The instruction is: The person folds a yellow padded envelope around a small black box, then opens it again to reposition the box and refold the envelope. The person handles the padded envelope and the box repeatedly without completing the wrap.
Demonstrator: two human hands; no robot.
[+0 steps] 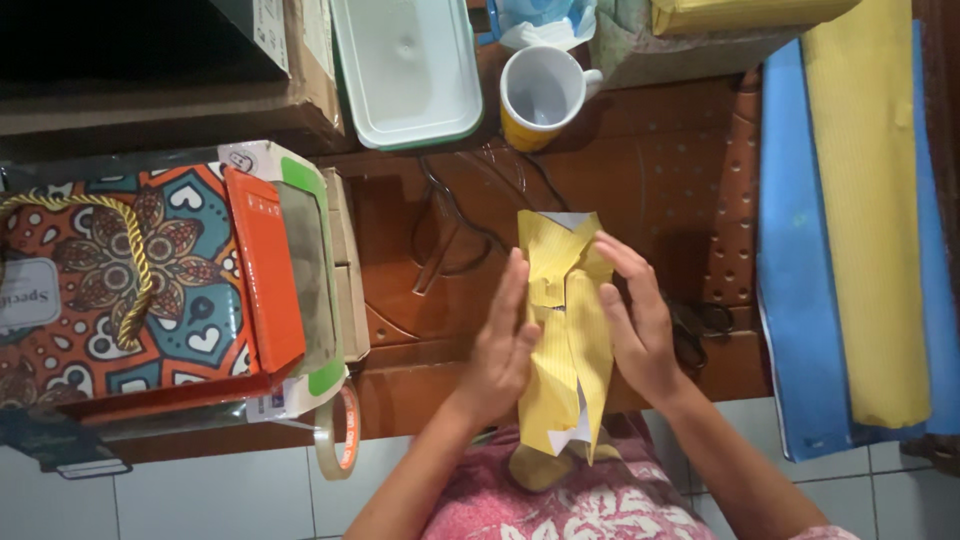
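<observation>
A folded piece of yellow striped paper with a white underside (567, 340) lies lengthwise on the dark brown wooden tabletop (640, 170), its lower end hanging past the near edge over the person's pink floral clothing (560, 505). The left hand (503, 345) stands on edge with fingers straight and together, pressed flat against the paper's left side. The right hand (637, 325) does the same on the right side, fingers extended and resting on the fold; neither hand is closed around the paper, both press it from the sides.

The paper looks thin, light and easily creased, likely to spring open or slide on the smooth wood unless held down. It is best held along its long folded edges, with flat fingers, since pinching the middle would crumple the small collar-like folds near the top.

Beside the hands, to the left, stand a patterned gift bag with a gold cord handle (110, 280) and an orange box (262, 270), with a roll of clear tape (337, 433) at the edge. Beyond the paper are a yellow mug with a white inside (541, 96) and a white rectangular tray (405, 65). Rolls of blue and yellow paper (850, 220) lie to the right.
</observation>
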